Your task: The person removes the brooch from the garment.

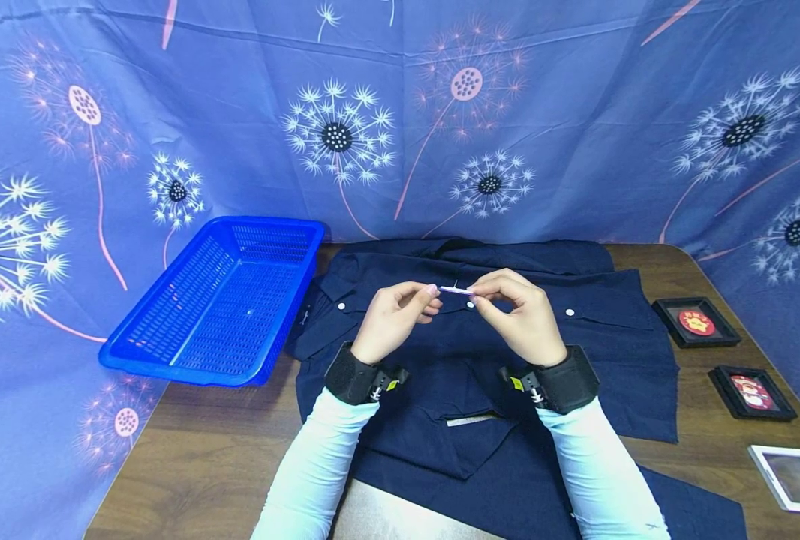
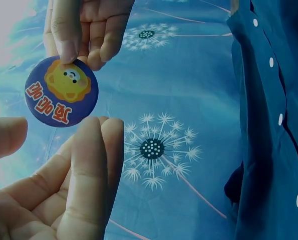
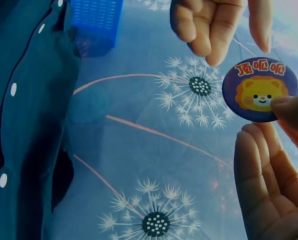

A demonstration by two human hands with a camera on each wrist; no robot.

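A round blue pin badge (image 1: 455, 289) with an orange lion face is held edge-on above a navy button shirt (image 1: 474, 375) spread on the table. My right hand (image 1: 518, 315) pinches the badge (image 3: 260, 90), with the thumb on its lower right edge. My left hand (image 1: 396, 315) is just left of it. In the left wrist view the left hand's fingertips (image 2: 98, 125) reach the rim of the badge (image 2: 61, 91), while its thumb stays apart. The shirt (image 2: 274, 125) shows a row of white buttons.
A blue plastic basket (image 1: 218, 300) stands at the left of the wooden table (image 1: 204, 457). Two black framed badges (image 1: 696, 322) (image 1: 753, 391) and an open white box (image 1: 795, 476) lie along the right edge. Dandelion-print cloth hangs behind.
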